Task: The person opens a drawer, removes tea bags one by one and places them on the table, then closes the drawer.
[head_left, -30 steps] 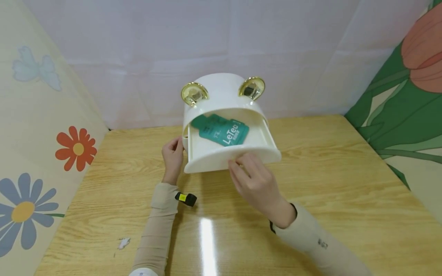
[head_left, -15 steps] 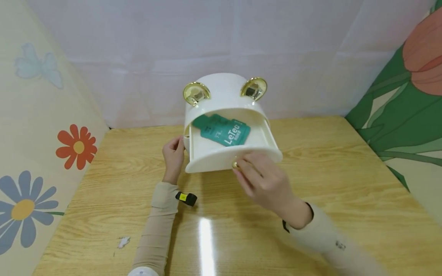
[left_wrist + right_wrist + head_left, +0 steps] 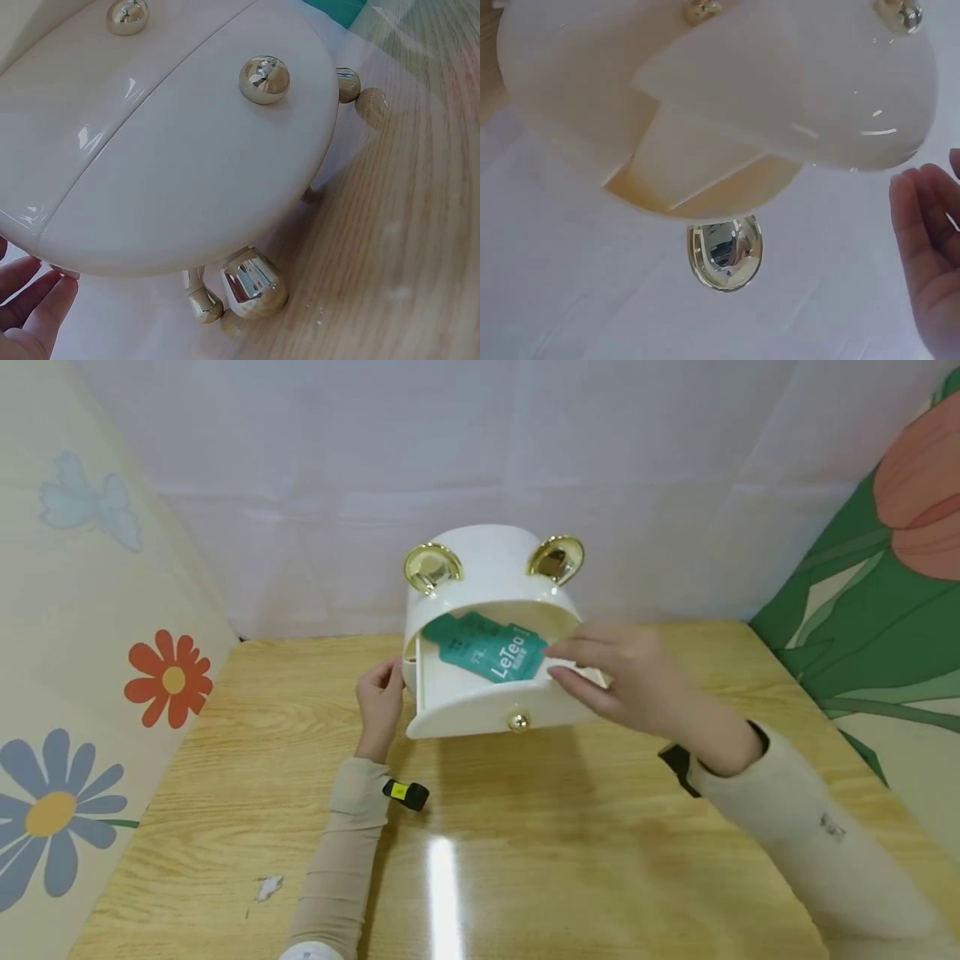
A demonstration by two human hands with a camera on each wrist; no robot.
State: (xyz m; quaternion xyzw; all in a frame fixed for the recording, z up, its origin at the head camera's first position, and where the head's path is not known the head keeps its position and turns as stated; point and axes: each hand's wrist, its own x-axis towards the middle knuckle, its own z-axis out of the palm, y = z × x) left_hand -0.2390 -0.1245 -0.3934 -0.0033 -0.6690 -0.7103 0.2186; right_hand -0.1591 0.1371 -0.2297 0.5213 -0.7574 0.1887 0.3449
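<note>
A white storage box (image 3: pixel 487 556) with two gold ears stands on the table with its upper drawer (image 3: pixel 465 718) pulled out. Inside the drawer lies a green pouch (image 3: pixel 483 647) lettered LeTea. My left hand (image 3: pixel 380 697) holds the box's left side; its fingertips (image 3: pixel 67 281) meet at the lower edge in the left wrist view. Over the drawer's right side is my right hand (image 3: pixel 633 677), fingers extended and slightly bent, tips right beside the pouch's end. A gold knob (image 3: pixel 519 720) shows uncovered on the drawer front. The pouch is hidden in the right wrist view.
The wooden table (image 3: pixel 525 860) has a worn white patch (image 3: pixel 268 887) at its left. A pale cloth backdrop (image 3: pixel 337 485) hangs close behind the box. Painted panels stand at both sides. Gold ball feet (image 3: pixel 251 285) support the box.
My right hand has let go of the drawer knob and moved up and right, over the drawer beside the pouch. The left hand keeps its place; the drawer stays out.
</note>
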